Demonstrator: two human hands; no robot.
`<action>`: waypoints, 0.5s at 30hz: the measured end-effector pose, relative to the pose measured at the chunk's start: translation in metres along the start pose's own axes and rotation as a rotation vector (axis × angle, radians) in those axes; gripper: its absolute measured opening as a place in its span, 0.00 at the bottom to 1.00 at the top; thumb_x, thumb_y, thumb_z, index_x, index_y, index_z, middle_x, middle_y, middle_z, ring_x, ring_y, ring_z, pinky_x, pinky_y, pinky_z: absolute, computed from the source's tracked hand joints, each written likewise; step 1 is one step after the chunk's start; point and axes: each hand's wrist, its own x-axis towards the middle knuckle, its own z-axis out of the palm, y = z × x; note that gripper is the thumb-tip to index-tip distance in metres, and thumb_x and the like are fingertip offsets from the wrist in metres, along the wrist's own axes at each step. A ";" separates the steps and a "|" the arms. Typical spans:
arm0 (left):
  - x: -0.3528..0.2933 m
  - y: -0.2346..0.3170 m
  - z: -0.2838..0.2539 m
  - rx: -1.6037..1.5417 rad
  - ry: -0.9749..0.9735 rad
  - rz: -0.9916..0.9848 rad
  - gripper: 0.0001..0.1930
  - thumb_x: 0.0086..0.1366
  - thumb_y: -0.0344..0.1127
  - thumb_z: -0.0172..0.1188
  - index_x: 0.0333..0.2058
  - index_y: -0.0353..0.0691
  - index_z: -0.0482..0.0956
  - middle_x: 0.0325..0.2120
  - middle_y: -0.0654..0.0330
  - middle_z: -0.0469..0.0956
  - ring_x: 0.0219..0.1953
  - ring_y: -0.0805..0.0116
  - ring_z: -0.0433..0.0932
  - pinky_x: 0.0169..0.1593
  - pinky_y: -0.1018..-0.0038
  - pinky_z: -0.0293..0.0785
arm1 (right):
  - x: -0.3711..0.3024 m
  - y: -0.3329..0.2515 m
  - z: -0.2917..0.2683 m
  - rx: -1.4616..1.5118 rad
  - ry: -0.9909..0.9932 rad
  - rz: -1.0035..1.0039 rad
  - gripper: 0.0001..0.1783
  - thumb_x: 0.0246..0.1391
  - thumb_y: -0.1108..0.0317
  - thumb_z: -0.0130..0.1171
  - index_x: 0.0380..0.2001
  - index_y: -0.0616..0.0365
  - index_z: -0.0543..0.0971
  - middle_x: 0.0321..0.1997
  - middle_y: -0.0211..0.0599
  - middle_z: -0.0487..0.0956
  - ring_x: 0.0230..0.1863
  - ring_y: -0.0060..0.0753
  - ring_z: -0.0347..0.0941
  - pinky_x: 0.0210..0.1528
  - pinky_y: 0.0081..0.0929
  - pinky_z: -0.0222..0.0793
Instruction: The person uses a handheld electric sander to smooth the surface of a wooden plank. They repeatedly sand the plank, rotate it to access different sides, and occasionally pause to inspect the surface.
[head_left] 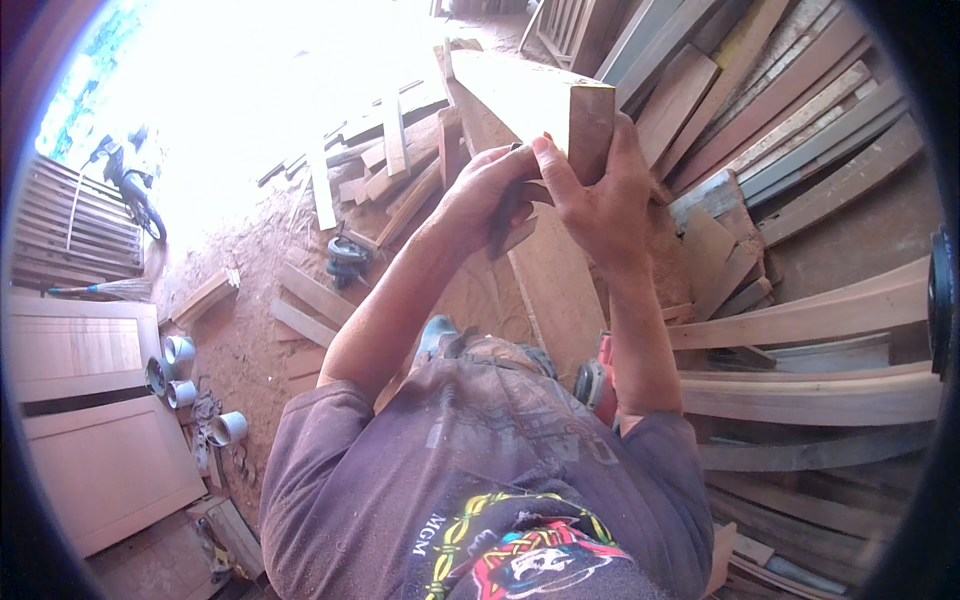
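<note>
A thick wooden beam point(590, 130) points away from me, its near end raised in front of my chest and its long side washed out by bright light. My right hand point(605, 205) grips that near end, thumb on the left side and fingers along the right. Just left of it, my left hand point(490, 190) is closed close to the beam's lower edge. A dark, flat bit shows beneath its fingers, too shaded to name. Below the hands lies a wide wooden board point(555, 290).
A red power tool point(600, 385) sits by my right forearm. Planks point(800, 310) stack up along the right. At left are a dark round power tool point(347, 258), offcuts point(315, 295), small buckets point(228, 428) and panel doors point(110, 475). A motorcycle point(135, 190) stands far left.
</note>
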 end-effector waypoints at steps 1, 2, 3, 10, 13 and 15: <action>-0.001 0.000 0.001 -0.005 0.009 0.006 0.18 0.78 0.47 0.59 0.48 0.34 0.80 0.41 0.53 0.86 0.30 0.74 0.84 0.22 0.81 0.73 | 0.000 -0.002 0.000 0.009 -0.012 0.031 0.28 0.62 0.60 0.72 0.55 0.68 0.75 0.49 0.48 0.81 0.48 0.38 0.82 0.50 0.35 0.79; -0.001 0.000 0.002 -0.011 0.018 0.012 0.19 0.78 0.47 0.59 0.48 0.34 0.80 0.40 0.53 0.86 0.30 0.74 0.84 0.23 0.81 0.73 | 0.000 -0.003 0.001 0.040 -0.013 0.040 0.28 0.62 0.60 0.72 0.55 0.68 0.75 0.49 0.49 0.82 0.48 0.38 0.82 0.50 0.35 0.79; -0.001 0.000 0.002 -0.012 0.020 0.018 0.19 0.78 0.48 0.59 0.48 0.34 0.80 0.41 0.53 0.86 0.31 0.74 0.84 0.23 0.81 0.72 | 0.000 -0.005 0.002 0.070 -0.013 0.050 0.28 0.61 0.59 0.72 0.55 0.68 0.75 0.48 0.49 0.82 0.47 0.38 0.83 0.50 0.35 0.79; -0.009 -0.004 0.001 -0.014 0.029 0.022 0.19 0.78 0.50 0.59 0.49 0.37 0.80 0.43 0.58 0.83 0.36 0.75 0.82 0.25 0.81 0.69 | -0.004 -0.006 0.006 -0.021 0.044 -0.043 0.27 0.60 0.60 0.72 0.54 0.66 0.75 0.45 0.51 0.83 0.45 0.40 0.83 0.48 0.36 0.80; -0.010 -0.004 -0.007 0.008 0.030 0.011 0.18 0.78 0.49 0.58 0.48 0.39 0.79 0.40 0.61 0.81 0.36 0.76 0.80 0.25 0.80 0.69 | -0.005 -0.006 0.010 0.007 0.037 -0.056 0.27 0.60 0.60 0.72 0.55 0.65 0.75 0.46 0.49 0.82 0.45 0.40 0.82 0.48 0.38 0.79; -0.011 -0.004 -0.009 0.010 0.029 0.004 0.17 0.78 0.49 0.58 0.47 0.40 0.79 0.39 0.62 0.80 0.34 0.76 0.79 0.25 0.80 0.69 | -0.005 -0.006 0.012 -0.017 0.046 -0.070 0.28 0.60 0.60 0.72 0.55 0.66 0.74 0.46 0.49 0.81 0.45 0.40 0.82 0.48 0.38 0.79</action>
